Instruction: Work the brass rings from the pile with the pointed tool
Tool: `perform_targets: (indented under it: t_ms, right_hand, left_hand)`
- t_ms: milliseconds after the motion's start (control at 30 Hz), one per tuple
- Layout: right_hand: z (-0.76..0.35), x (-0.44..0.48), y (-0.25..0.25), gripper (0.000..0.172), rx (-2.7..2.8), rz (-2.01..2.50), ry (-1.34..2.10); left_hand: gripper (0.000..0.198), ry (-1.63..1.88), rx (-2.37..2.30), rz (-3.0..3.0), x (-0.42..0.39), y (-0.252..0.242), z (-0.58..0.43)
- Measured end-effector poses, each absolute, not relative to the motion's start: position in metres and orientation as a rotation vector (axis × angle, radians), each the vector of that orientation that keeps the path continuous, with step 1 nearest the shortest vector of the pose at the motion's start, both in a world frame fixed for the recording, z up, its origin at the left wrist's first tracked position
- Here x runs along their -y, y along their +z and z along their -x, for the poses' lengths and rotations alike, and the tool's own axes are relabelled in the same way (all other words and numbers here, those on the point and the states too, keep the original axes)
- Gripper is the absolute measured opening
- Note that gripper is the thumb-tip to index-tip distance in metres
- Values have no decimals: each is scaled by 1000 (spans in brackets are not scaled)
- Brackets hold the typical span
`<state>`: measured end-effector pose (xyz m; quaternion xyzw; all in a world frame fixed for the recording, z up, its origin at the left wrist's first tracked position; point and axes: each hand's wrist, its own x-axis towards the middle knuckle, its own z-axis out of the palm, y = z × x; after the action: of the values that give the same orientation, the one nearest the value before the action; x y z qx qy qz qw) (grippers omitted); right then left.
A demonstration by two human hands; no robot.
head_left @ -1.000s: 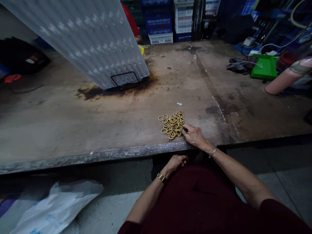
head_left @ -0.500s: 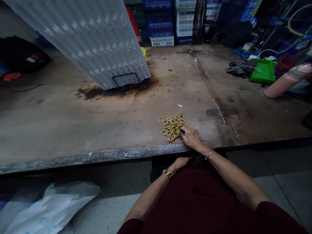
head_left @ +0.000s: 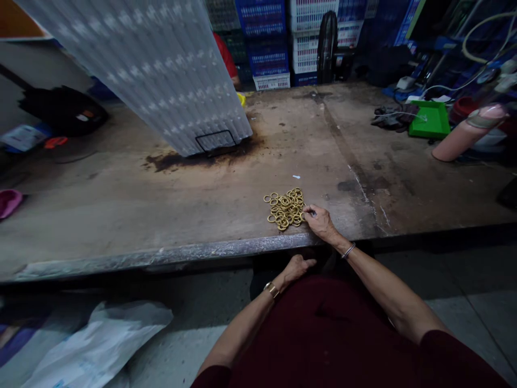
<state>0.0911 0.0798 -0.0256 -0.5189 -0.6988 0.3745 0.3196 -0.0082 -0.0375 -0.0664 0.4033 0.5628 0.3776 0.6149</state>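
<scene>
A pile of brass-coloured rings [head_left: 285, 209] lies on the wooden table [head_left: 161, 205] near its front edge. My right hand [head_left: 322, 223] is at the pile's right side, its fingers pinched together around a small dark object [head_left: 312, 213] whose kind I cannot make out. Below the table edge, close to my body, my left hand [head_left: 297, 268] is closed with its fingers curled. Whatever it might hold is hidden.
A tall stack of translucent ribbed plastic [head_left: 161, 81] stands on the table in a black wire holder [head_left: 216, 143]. At the right are a green tray [head_left: 430, 121] and a pink cylinder [head_left: 464, 137]. Crates [head_left: 264, 48] and a person's red sleeve [head_left: 225, 56] show behind.
My right hand has drawn slightly right, away from the rings, and the dark object shows less. My left hand has come more into sight below the edge. The view has shifted a little.
</scene>
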Motion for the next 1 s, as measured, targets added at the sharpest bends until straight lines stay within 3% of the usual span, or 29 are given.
perform_targets:
  t_ms: [100, 200, 367, 667, 767, 1000]
  right_hand:
    - [-101, -72, -21, 15, 1649, 1295, 1205]
    - [-111, -59, -15, 14, 1493, 1268, 1490]
    - [-119, -41, -1, 15, 1328, 1182, 1875]
    - [-115, -31, 8, 11, 1155, 1109, 2133]
    - [-115, -34, 3, 16, 1212, 1151, 2082]
    - [-118, -37, 3, 27, 1629, 1249, 1522]
  left_hand:
    - [16, 805, -1217, -1049, 48, -45, 14]
    - [16, 1049, -1304, -1094, 52, -22, 20]
    - [34, 1333, -1404, -1288, 42, -4, 29]
    - [15, 1379, -1404, -1396, 27, -10, 23]
    - [11, 1397, -1458, -1344, 25, -10, 25]
    - [3, 1366, -1569, -1383, 16, -14, 31]
